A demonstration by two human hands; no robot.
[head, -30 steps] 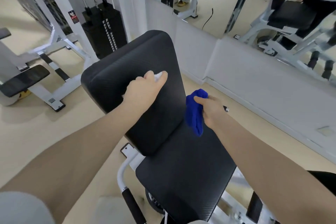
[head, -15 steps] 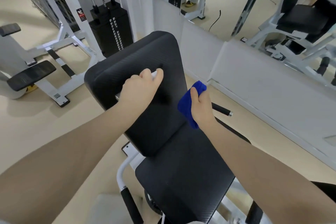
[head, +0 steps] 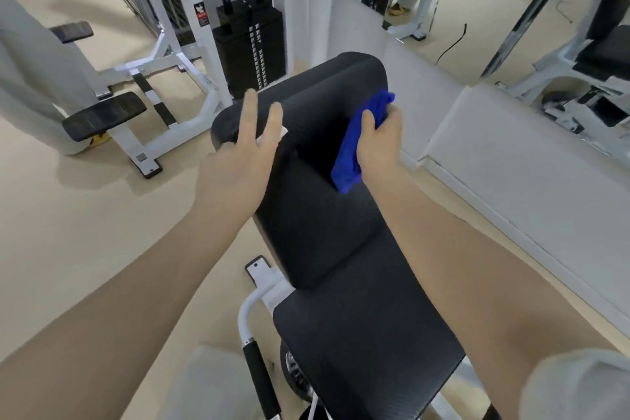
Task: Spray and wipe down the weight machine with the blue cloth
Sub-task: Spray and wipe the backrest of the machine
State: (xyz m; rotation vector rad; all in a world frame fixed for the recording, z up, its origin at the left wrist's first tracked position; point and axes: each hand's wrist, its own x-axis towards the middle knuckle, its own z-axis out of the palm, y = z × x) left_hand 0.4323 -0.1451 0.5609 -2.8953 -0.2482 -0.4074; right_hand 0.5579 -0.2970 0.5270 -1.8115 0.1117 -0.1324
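The weight machine has a black padded backrest point(head: 324, 85) in the middle of the view and a black seat pad point(head: 368, 334) below it. My right hand point(head: 380, 143) grips the blue cloth point(head: 353, 150) and presses it against the right side of the backrest. My left hand point(head: 238, 164) is at the backrest's left edge, two fingers raised. It holds a small white spray bottle point(head: 276, 135), mostly hidden behind the hand.
A black weight stack point(head: 252, 44) in a white frame stands behind the backrest. A black foot plate point(head: 102, 116) lies on the beige floor at left. A low white wall point(head: 511, 153) under mirrors runs along the right. A black-gripped handle point(head: 262, 382) sticks out below the seat.
My right hand has carried the cloth up and left from beside the seat onto the backrest. My left hand has slid to the backrest's left edge and raised two fingers.
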